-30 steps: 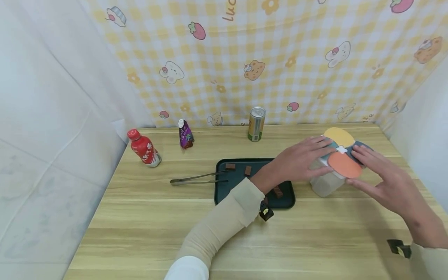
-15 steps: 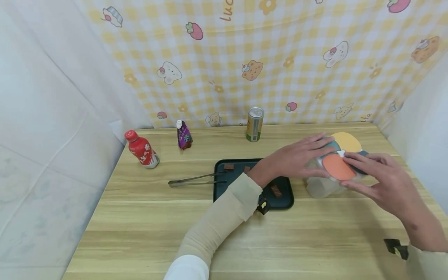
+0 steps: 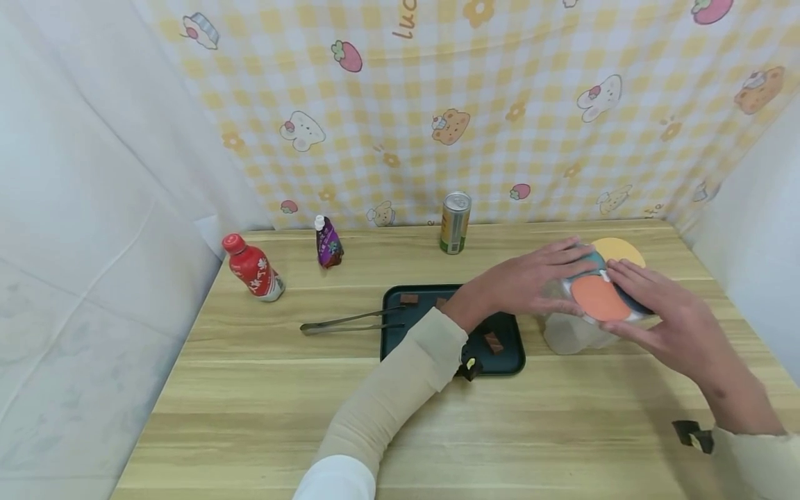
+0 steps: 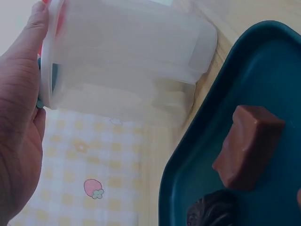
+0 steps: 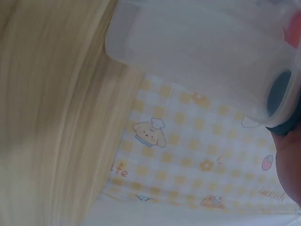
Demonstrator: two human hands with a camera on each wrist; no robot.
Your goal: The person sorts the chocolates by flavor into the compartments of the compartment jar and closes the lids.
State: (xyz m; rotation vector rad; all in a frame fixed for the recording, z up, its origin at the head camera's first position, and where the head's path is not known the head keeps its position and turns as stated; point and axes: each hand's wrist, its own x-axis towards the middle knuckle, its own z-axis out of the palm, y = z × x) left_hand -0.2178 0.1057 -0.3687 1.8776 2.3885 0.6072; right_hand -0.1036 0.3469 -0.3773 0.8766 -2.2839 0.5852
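A translucent lidded canister [image 3: 565, 335] stands on the right of the table, beside the tray. Its lid [image 3: 600, 300] bears yellow, orange, teal and dark blue petal-shaped panels around a small white centre. My left hand [image 3: 531, 281] holds the lid's left side, fingers across the teal panel and thumb by the orange one. Opposite it, my right hand [image 3: 678, 316] grips the right side, fingers over the dark blue panel and thumb at the near rim. In the left wrist view the canister's cloudy wall [image 4: 127, 61] shows no clear contents.
A dark green tray [image 3: 515, 367] with brown chocolate pieces [image 3: 493, 342] lies under my left forearm. Metal tongs [image 3: 337, 323] rest on its left edge. Farther off stand a red bottle [image 3: 253, 267], a purple spout pouch [image 3: 328, 243] and a can [image 3: 455, 222] near the curtain.
The lid's panels have turned clockwise, the orange one shifting left and the yellow one right. My right hand has moved left with the lid; my left hand stays nearly in place.
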